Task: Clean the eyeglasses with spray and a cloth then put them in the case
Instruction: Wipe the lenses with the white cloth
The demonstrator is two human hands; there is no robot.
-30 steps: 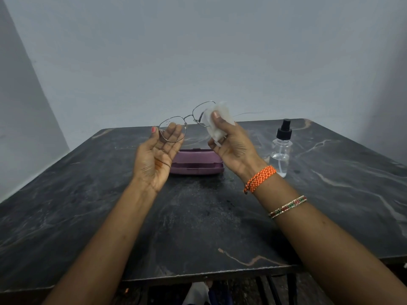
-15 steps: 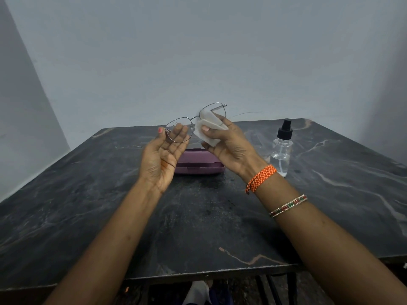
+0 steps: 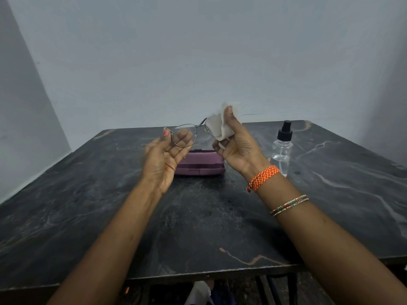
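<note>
The eyeglasses (image 3: 187, 134) are held up above the closed purple case (image 3: 199, 165), the left hand (image 3: 164, 158) pinching one lens rim while the right hand (image 3: 236, 142) pinches the white cloth (image 3: 217, 126) around the other lens. The spray bottle (image 3: 282, 148) stands just right of them on a dark marbled table (image 3: 88, 216), backed by a bare grey wall (image 3: 198, 51).

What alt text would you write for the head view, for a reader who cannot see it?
Above a dark table, the left hand holds thin-framed glasses while the right hand pinches a white cloth over one lens. Behind the hands, a closed purple case lies on the table, with a clear spray bottle standing to its right.
</note>
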